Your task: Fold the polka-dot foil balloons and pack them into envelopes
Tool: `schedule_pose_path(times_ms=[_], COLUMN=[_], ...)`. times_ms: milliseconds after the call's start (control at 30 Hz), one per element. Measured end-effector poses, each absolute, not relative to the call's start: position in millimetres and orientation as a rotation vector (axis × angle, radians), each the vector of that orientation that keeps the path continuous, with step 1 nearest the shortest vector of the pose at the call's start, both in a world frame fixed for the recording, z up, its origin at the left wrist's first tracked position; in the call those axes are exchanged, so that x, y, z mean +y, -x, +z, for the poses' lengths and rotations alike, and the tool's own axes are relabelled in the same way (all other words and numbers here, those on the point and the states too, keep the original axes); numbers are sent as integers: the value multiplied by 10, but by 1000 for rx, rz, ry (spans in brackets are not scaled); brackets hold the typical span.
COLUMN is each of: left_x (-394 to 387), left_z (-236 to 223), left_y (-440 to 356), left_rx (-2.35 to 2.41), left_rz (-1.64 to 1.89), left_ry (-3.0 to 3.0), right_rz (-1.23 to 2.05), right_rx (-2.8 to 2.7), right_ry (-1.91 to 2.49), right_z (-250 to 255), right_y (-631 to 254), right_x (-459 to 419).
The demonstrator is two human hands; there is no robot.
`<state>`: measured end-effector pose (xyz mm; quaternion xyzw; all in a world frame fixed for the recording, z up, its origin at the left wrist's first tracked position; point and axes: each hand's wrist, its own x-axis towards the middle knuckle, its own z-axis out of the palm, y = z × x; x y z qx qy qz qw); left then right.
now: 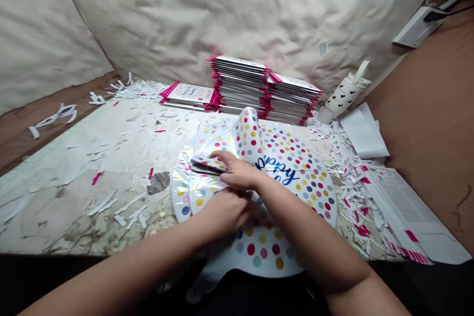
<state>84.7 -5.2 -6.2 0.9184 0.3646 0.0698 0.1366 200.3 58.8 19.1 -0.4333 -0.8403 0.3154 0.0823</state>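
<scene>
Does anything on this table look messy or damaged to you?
Yes: loose paper scraps litter the table on both sides, and its surface looks stained and worn near the front left edge. The dotted sheet has a raised fold, probably just from handling rather than damage.

Before me, the dotted sheet is looking like thin plastic film — smooth, glossy, and catching the light along its folds. The pale tabletop is showing a worn, rough surface with scuffed patches. The stacked packets are looking like thin card, and the loose strips are appearing as paper, matt and light. The wall covering is wrinkling, dull — whether cloth or paper, I am not managing to tell. The brown panel is looking matt, while the heart-patterned cylinder is seeming smooth.
</scene>
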Motion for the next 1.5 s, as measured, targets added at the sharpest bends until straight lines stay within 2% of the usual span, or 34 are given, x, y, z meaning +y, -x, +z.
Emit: schedule_pose_path(times_ms=[133, 233, 300, 433, 533, 633, 700, 767, 867, 967, 1167, 1400, 1500], left_x=[194, 493, 586, 419, 237, 214, 287, 400, 580, 711, 881, 1165, 1073], left_z=[39, 117, 203, 268, 93, -112, -152, -103, 56, 214, 322, 155, 227], left_y=[-294, -16, 23, -133, -237, -219, -151, -65, 22, -53, -668, -776, -837], left_rx=[1179, 1208, 1179, 1193, 1046, 1165, 1202, 1282, 1529, 1498, 1349, 1509, 1731], left_rz=[467, 459, 456, 668, 434, 196, 155, 243, 665, 939, 460, 451, 483], left_ry=[-2963, -3117, -3189, -3249, -3115, -2864, -2668, -2399, -1846, -1439, -1150, -1244, -1794], right_rz=[735, 558, 428, 292, 207, 53, 82, 207, 356, 474, 577, 545, 586], right_rx=[-2454, -2443, -2395, -2327, -2219, -1849, -1703, -1834, -2185, -2396, -2564, -2503, -2542], right_ry=[1401, 1486, 1571, 1634, 1649, 1529, 1326, 1128, 955, 946, 915, 895, 889], right_z=[82, 17, -41, -92, 73, 356, 486, 491, 258, -86, -386, -385, -372], right_y=[-2218, -2044, -1867, -1788, -2179, -2794, -3143, -3356, -3445, -3436, -3468, -3531, -3553], right_x=[534, 467, 453, 543, 633, 587, 425, 175, -236, -521, -597, -575, -534])
